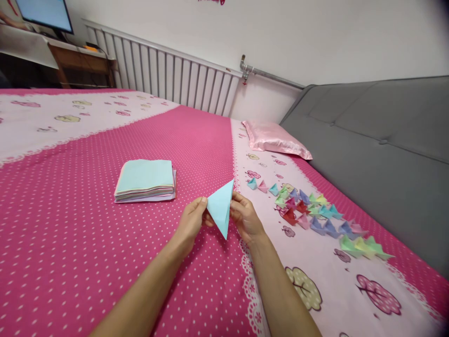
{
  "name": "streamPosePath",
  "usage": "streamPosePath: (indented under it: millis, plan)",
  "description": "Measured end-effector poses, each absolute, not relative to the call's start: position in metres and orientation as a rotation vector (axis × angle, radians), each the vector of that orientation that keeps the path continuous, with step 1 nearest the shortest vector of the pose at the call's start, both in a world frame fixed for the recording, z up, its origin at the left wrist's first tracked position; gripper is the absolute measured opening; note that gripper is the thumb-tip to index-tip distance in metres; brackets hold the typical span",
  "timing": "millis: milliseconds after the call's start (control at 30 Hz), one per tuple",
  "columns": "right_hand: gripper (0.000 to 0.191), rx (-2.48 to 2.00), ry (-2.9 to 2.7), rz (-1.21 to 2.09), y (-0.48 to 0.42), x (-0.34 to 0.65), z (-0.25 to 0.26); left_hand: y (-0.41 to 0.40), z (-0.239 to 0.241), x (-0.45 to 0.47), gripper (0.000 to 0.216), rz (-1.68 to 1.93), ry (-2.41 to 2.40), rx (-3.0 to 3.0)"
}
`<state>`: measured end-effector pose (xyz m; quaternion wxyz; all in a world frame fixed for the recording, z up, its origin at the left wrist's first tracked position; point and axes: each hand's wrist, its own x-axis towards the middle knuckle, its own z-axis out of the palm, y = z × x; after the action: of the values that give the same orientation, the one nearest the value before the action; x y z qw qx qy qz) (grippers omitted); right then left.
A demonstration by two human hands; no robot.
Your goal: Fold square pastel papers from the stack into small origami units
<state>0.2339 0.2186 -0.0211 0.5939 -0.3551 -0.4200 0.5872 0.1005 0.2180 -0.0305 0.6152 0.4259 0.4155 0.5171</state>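
Observation:
A light blue sheet of origami paper (pixel 220 206), folded into a triangle, is held up over the bed between both hands. My left hand (pixel 192 219) pinches its left corner, thumb in front and fingers behind. At the right edge, my right hand (pixel 245 216) has its fingertips against the paper, partly hidden behind it. To the left lies a stack of coloured paper sheets (pixel 147 175), a light blue one on top. Several folded paper boats (pixel 301 207) in many colours stand in rows to the right.
The bed is covered by a pink dotted sheet (pixel 70 234) with pale printed bands. A pink satin pillow (pixel 275 139) lies near the grey padded headboard (pixel 379 135). Behind are a white radiator (pixel 164 70), a desk with a monitor (pixel 45 14), and another person's arm (pixel 12 21).

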Motion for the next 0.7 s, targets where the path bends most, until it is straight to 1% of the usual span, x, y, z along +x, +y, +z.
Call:
streamPosePath:
  millis: [467, 533, 700]
  plan:
    - [0.041, -0.91, -1.164, 1.341, 0.217, 0.227, -0.029, 0.218, -0.032, 0.105, 0.032, 1.169, 0.915, 1.08]
    - [0.04, -0.91, -1.158, 1.344, 0.216, 0.224, -0.028, 0.219, -0.033, 0.105, 0.032, 1.153, 0.893, 1.113]
    - [0.029, -0.883, -1.177, 1.324, 0.213, 0.219, -0.025, 0.218, -0.032, 0.104, 0.037, 1.109, 0.891, 1.136]
